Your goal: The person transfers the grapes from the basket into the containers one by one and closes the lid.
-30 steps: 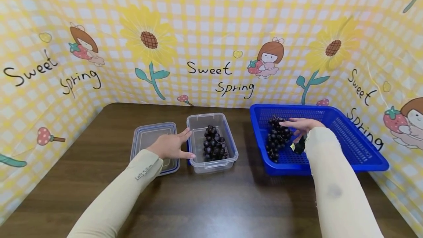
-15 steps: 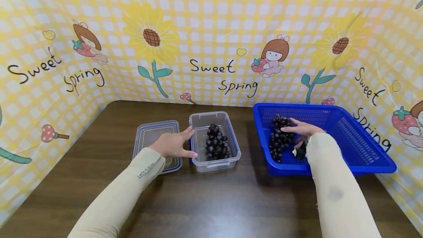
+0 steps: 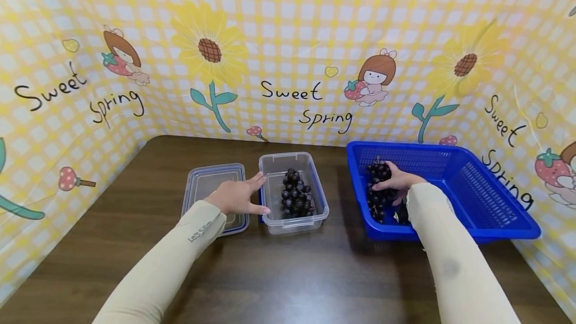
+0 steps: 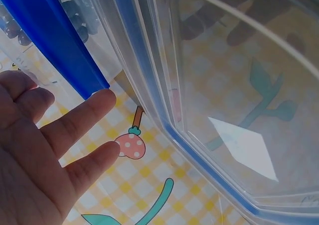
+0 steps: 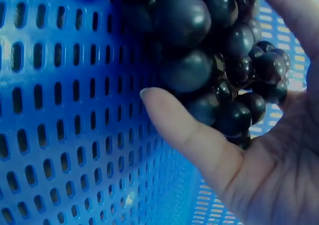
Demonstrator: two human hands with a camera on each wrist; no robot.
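In the head view my left hand (image 3: 233, 197) has its fingers spread against the left side of a clear plastic food container (image 3: 294, 224). A bunch of dark grapes (image 3: 296, 195) lies inside that container. The left wrist view shows the fingers at a blue clip flap (image 4: 62, 43) of the container. My right hand (image 3: 399, 180) reaches into a blue basket (image 3: 508, 214) and grips a second bunch of dark grapes (image 3: 377, 198) at the basket's left wall. In the right wrist view the thumb (image 5: 184, 128) lies under this bunch (image 5: 199, 60), with the palm beside it.
A clear lid (image 3: 204, 184) with a blue seal lies on the brown table (image 3: 288, 274), left of the container and partly behind my left hand. Yellow checked cloth (image 3: 288, 39) hangs around the table's back and sides.
My right hand has moved left and closed in around the grapes in the basket. My left hand stays at the container. The view has shifted slightly.
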